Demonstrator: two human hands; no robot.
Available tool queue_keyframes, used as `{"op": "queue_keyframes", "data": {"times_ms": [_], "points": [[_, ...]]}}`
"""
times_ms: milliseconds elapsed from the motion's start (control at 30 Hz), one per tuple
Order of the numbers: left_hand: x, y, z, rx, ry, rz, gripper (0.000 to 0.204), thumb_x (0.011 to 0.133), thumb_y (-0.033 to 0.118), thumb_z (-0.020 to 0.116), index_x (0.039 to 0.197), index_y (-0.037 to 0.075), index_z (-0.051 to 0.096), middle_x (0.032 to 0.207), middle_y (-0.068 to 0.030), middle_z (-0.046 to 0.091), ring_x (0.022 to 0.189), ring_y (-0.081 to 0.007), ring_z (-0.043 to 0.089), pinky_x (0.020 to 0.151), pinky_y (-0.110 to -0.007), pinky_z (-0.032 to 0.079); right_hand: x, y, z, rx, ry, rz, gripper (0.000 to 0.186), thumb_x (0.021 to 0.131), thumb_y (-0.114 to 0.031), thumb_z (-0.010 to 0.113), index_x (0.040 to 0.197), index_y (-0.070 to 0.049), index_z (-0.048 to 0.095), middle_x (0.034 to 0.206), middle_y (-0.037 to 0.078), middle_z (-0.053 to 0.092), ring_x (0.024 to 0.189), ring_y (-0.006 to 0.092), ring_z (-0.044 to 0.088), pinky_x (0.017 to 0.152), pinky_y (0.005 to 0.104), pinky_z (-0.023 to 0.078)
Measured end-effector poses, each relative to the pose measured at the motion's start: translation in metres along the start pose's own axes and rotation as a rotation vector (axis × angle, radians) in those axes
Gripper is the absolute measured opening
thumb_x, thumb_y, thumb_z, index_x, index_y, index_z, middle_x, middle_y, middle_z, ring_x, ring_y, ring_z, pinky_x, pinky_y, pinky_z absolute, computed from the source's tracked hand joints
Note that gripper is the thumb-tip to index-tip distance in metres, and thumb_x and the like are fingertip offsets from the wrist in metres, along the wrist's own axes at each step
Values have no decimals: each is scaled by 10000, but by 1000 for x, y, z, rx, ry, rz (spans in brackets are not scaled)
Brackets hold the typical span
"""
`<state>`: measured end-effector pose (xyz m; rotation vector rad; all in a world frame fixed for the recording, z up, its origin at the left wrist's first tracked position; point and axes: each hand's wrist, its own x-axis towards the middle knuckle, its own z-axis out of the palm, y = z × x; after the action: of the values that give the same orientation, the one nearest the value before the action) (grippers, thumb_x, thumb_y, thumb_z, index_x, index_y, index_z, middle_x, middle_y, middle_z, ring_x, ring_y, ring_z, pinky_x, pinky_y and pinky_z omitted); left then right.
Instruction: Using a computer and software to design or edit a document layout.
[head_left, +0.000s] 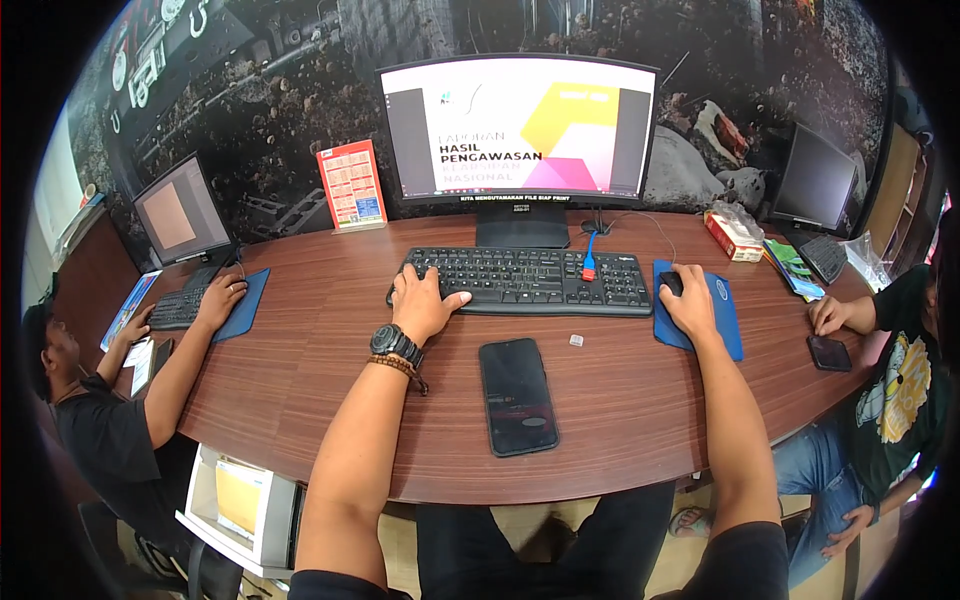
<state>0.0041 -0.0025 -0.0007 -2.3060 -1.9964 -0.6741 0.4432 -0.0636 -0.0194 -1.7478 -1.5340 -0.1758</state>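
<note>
My left hand (420, 304) rests with spread fingers on the left end of a black keyboard (520, 278); a black watch and a brown beaded bracelet circle that wrist. At the right, my right hand (692, 308) is curled over a dark computer mouse (673, 284) on a blue mouse pad (725, 318). Behind the keyboard stands a wide monitor (518, 130) showing a white page with yellow and pink shapes. Between my forearms a black smartphone (518, 397) lies with its screen dark. A blue cable with a red end (589, 262) lies over the keyboard's right part.
A small pale cube-like piece (576, 340) lies near the phone. A red-framed calendar (352, 187) stands left of the monitor. One person works at a keyboard (178, 308) and monitor (182, 215) on the left; another sits at the right, a hand by a phone (829, 352). A red-and-white box (733, 236) stands at back right.
</note>
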Motion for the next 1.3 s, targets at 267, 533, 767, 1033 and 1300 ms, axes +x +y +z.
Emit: {"op": "queue_keyframes", "data": {"times_ms": [267, 533, 767, 1033, 1300], "points": [[0, -1, -1, -12, -24, -7, 818, 852, 579, 697, 1393, -8, 518, 1446, -351, 367, 1333, -498, 373, 1085, -565, 363, 0, -1, 1, -4, -13, 9, 501, 818, -248, 649, 1240, 18, 616, 1240, 176, 573, 1142, 384, 586, 978, 441, 476], [0, 1, -4, -8, -37, -13, 824, 850, 568, 706, 1400, -14, 512, 1449, -346, 369, 1330, -491, 382, 1086, -553, 370, 0, -3, 0, 2, -1, 21, 449, 819, -242, 657, 1190, 8, 628, 1245, 176, 569, 1154, 386, 580, 977, 450, 475], [-1, 3, -5, -11, -44, -22, 810, 855, 580, 690, 1380, -16, 529, 1442, -328, 377, 1346, -470, 355, 1089, -555, 357, -1, -5, -3, 64, -15, -57, 383, 804, -215, 656, 1151, -55, 660, 1190, 162, 591, 1115, 374, 597, 951, 438, 493], [0, 1, 1, 12, -16, -39, 795, 856, 574, 695, 1394, 14, 528, 1462, -313, 362, 1381, -471, 302, 1114, -587, 290, -1, -5, -3, 88, -8, -94, 329, 793, -189, 651, 1092, -58, 693, 1134, 151, 609, 1077, 363, 610, 940, 425, 499], [0, 2, -1, 7, -35, -50, 794, 857, 574, 693, 1394, 14, 526, 1464, -309, 360, 1388, -468, 288, 1114, -594, 279, 0, -3, -3, 65, -16, -92, 322, 790, -188, 647, 1082, -60, 693, 1131, 148, 611, 1077, 360, 609, 941, 422, 498]]}}
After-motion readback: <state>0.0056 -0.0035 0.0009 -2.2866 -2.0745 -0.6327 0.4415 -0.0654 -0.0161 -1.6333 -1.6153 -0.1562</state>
